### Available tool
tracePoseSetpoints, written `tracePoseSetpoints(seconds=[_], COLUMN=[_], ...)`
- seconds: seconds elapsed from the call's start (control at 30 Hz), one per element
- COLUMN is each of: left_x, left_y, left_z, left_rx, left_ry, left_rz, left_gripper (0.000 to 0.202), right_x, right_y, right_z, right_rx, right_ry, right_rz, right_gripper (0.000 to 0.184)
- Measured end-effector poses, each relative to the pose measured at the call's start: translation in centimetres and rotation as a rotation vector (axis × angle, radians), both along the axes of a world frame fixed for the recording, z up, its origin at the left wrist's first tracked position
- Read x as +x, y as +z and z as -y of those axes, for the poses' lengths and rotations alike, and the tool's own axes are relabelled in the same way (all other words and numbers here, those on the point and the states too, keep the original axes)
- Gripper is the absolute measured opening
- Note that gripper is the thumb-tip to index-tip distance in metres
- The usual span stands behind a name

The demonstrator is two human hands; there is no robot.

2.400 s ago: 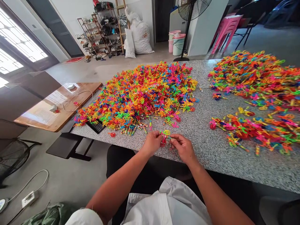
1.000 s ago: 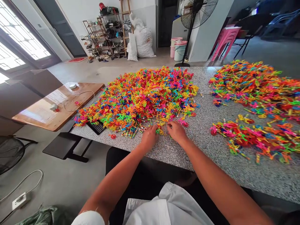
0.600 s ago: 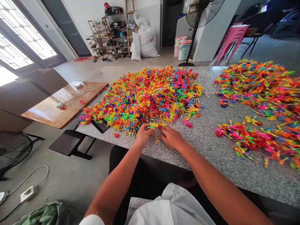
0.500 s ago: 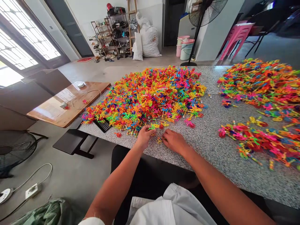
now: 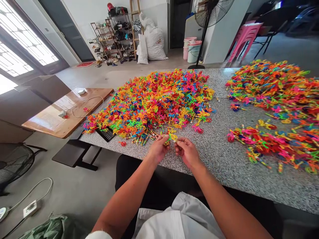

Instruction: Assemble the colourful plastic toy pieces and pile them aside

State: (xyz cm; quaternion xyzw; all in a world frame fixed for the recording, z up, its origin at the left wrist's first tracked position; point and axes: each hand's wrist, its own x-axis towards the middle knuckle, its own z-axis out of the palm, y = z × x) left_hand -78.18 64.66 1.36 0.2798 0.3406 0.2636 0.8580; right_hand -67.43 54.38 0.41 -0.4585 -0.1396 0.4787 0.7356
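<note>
A big heap of small bright plastic pieces (image 5: 159, 99) covers the middle of a speckled stone table (image 5: 224, 156). My left hand (image 5: 159, 148) and my right hand (image 5: 186, 151) are raised just above the table's near edge, close together. Both pinch a small yellow and green plastic piece (image 5: 171, 137) between their fingertips. Short coloured sticks (image 5: 142, 138) lie at the heap's near edge, just left of my hands.
Two more spreads of coloured pieces lie at the far right (image 5: 271, 83) and near right (image 5: 276, 144). A black comb-like object (image 5: 105, 134) lies at the table's left edge. Beside it stands a low wooden table (image 5: 62, 113). A standing fan (image 5: 206, 20) is behind.
My hands reached into the heap's near edge, picked small pieces off the table, and have now drawn back and lifted, meeting around one yellow and green piece.
</note>
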Motion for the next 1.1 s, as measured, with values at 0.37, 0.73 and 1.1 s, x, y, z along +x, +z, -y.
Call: tracePoseSetpoints(seconds=[0.37, 0.73, 1.1], left_x=[0.6, 1.2, 1.8], left_y=[0.4, 1.3, 0.8], left_z=[1.7, 1.7, 3.6], left_rx=[-0.063, -0.27, 0.1], left_ry=[-0.149, -0.118, 0.047], left_rz=[-0.016, -0.12, -0.255], left_gripper=[0.016, 0.01, 0.021], right_x=[0.2, 0.5, 0.3], right_y=[-1.4, -2.3, -1.8], right_z=[1.0, 1.2, 2.8], right_rx=[0.061, 0.014, -0.137], right_ry=[-0.029, -0.122, -0.145], right_rz=[-0.125, 0.293, 0.644], right_gripper=[0.031, 0.029, 0.024])
